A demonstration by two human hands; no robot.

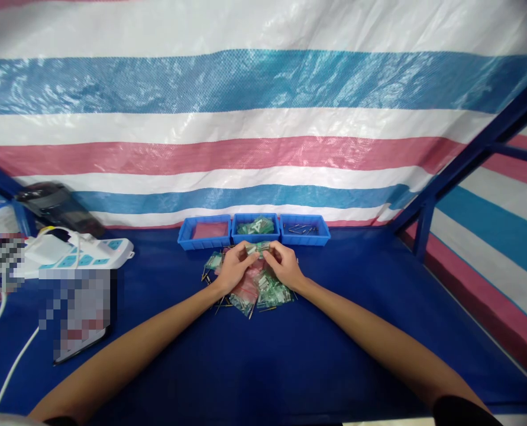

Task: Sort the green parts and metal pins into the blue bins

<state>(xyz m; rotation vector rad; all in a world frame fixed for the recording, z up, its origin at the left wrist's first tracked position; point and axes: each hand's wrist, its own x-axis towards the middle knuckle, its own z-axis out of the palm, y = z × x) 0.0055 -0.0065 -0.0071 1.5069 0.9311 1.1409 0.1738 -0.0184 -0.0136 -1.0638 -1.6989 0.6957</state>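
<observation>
A small clear and green packet [258, 248] is held between both hands, just in front of the middle blue tray. My left hand [234, 266] pinches its left side, fingers curled. My right hand [285, 267] grips the right side the same way. Under and around the hands lies a pile of green packets [274, 293], reddish packets [246, 289] and thin metal pieces. Behind stand three blue trays: the left tray [204, 242] holds reddish packets, the middle tray [255, 237] green packets, the right tray [305, 240] thin dark pieces.
On the left are a white power strip [107, 253] with cables, a dark bottle-like object [57, 204] and a partly pixelated device [83, 340]. A striped sheet [263, 154] hangs behind the blue table [263, 367]. A blue frame bar [458, 163] slants at right.
</observation>
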